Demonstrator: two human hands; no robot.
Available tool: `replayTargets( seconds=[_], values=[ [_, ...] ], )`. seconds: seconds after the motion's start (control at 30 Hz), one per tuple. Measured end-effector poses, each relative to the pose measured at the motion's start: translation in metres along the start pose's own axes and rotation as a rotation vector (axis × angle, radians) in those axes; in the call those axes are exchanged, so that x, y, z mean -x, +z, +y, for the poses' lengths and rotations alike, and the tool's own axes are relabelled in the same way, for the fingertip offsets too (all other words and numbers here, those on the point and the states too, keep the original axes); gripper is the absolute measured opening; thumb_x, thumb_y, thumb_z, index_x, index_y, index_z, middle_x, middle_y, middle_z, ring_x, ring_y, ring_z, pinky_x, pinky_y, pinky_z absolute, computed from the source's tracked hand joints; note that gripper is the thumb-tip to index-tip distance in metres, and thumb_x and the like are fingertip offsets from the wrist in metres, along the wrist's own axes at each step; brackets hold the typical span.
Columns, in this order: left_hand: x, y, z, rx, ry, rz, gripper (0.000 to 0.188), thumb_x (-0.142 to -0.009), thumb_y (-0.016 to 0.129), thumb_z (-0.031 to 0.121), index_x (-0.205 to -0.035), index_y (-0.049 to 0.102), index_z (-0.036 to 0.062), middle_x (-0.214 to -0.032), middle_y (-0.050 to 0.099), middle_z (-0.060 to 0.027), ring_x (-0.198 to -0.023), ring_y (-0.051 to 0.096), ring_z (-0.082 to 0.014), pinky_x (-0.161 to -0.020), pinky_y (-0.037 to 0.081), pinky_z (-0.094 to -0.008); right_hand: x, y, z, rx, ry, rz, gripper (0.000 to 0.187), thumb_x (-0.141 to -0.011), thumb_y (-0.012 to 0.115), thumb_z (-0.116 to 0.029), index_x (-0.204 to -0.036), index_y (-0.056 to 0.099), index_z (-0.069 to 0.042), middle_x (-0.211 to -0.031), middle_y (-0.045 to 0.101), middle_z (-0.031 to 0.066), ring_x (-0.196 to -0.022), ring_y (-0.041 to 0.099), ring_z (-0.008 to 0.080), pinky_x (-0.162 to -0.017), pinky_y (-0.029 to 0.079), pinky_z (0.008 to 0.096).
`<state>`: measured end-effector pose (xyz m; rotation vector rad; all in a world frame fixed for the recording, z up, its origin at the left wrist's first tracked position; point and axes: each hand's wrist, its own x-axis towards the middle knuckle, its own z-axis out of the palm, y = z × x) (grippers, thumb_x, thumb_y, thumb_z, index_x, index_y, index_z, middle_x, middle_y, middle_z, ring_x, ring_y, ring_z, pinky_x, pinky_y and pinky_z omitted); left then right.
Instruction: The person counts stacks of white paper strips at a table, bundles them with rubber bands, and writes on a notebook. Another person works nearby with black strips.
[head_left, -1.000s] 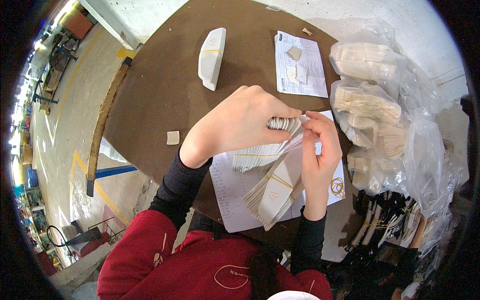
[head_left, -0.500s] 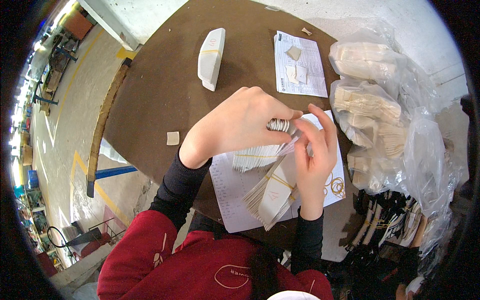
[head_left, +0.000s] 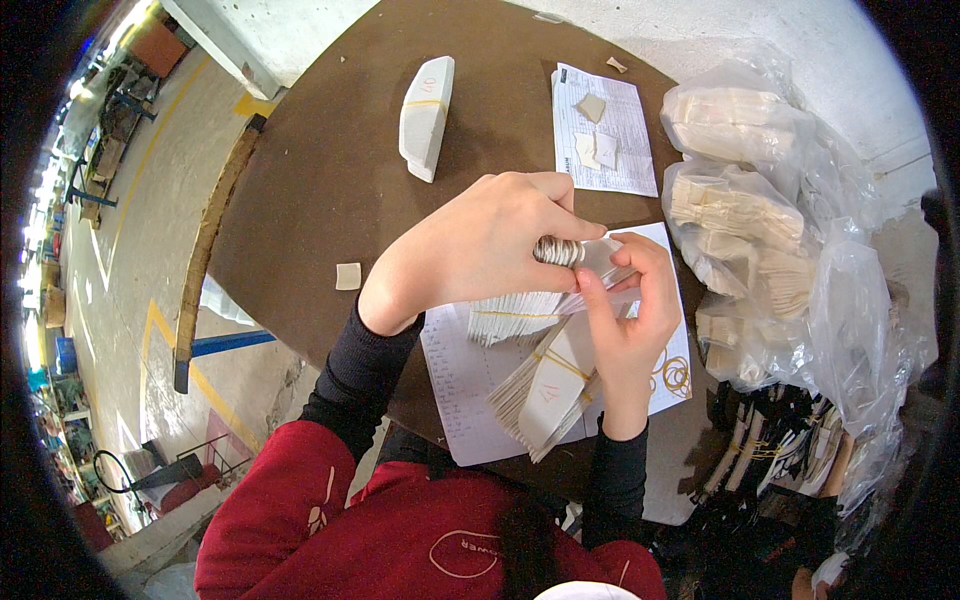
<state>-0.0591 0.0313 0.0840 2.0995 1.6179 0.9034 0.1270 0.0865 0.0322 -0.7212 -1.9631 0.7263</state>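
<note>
My left hand (head_left: 490, 235) curls round a stack of thin white flat pieces (head_left: 557, 250), whose edges show between thumb and forefinger. Thumb and fingers of my right hand (head_left: 637, 325) pinch a pale flat piece (head_left: 602, 258) at the right end of that stack. Below the left hand lies a fanned bundle (head_left: 508, 318) of similar pieces with a yellow rubber band; the hand hides its upper part. Closer to me, a second banded bundle (head_left: 545, 395) with a red mark rests slanted on white paper (head_left: 455, 400), under the right wrist.
Rubber bands (head_left: 677, 377) lie on the paper's right side. A white banded bundle (head_left: 426, 120) stands at the back. Scraps sit on a printed sheet (head_left: 630, 120), and another scrap (head_left: 348, 276) lies left. Plastic bags (head_left: 740, 220) of pale pieces line the right, with dark banded bundles (head_left: 765, 440) nearer.
My right fingers have come down and closed on the pale piece at the stack's end. The left hand stays almost in place round the stack.
</note>
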Motion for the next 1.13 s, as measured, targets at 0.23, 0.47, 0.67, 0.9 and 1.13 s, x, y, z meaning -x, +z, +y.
replayTargets(
  seconds=[0.23,0.47,0.67,0.9,1.13],
  values=[
    [0.0,0.0,0.001,0.047,0.0,0.016,0.038,-0.072,0.075,0.024,-0.107,0.073,0.0094,-0.083,0.06,-0.014,-0.079,0.063,-0.032,-0.07,0.049,-0.0394,0.0,0.0,0.002,-0.022,-0.013,0.01,0.034,-0.071,0.081,-0.012,-0.095,0.058,-0.008,-0.102,0.066,0.0092,-0.073,0.058,0.0196,-0.064,0.044,0.0294],
    [0.0,-0.001,0.001,0.049,0.019,0.003,0.044,-0.069,0.078,0.02,-0.111,0.072,0.0081,-0.083,0.06,-0.0102,-0.074,0.062,-0.0258,-0.067,0.051,-0.0349,0.002,0.003,-0.002,0.027,0.022,0.039,0.026,-0.074,0.073,-0.006,-0.094,0.057,-0.008,-0.105,0.066,0.0106,-0.072,0.059,0.0199,-0.064,0.044,0.03],
    [-0.001,-0.001,0.004,0.043,0.015,-0.007,0.041,-0.07,0.076,0.02,-0.109,0.072,0.0081,-0.084,0.062,-0.0116,-0.076,0.063,-0.0285,-0.069,0.051,-0.0365,0.002,0.005,-0.004,0.071,-0.001,0.081,0.019,-0.079,0.065,-0.002,-0.096,0.058,-0.006,-0.106,0.067,0.0092,-0.076,0.059,0.0188,-0.067,0.044,0.0297],
    [-0.001,-0.001,0.005,0.079,-0.01,-0.02,0.038,-0.072,0.073,0.02,-0.107,0.073,0.0077,-0.086,0.065,-0.0134,-0.08,0.065,-0.0319,-0.073,0.051,-0.0384,0.001,0.0,-0.006,0.101,-0.01,-0.019,0.014,-0.083,0.065,-0.003,-0.096,0.06,-0.004,-0.105,0.067,0.0065,-0.08,0.057,0.0169,-0.067,0.046,0.0276],
    [-0.002,-0.002,0.004,0.111,0.003,-0.038,0.041,-0.072,0.075,0.022,-0.109,0.071,0.0058,-0.091,0.068,-0.0142,-0.083,0.066,-0.0319,-0.075,0.052,-0.0372,0.006,0.008,0.0,0.052,0.033,0.095,0.03,-0.079,0.072,-0.01,-0.104,0.056,-0.008,-0.113,0.067,0.0094,-0.078,0.064,0.0205,-0.073,0.043,0.0347]
  ],
)
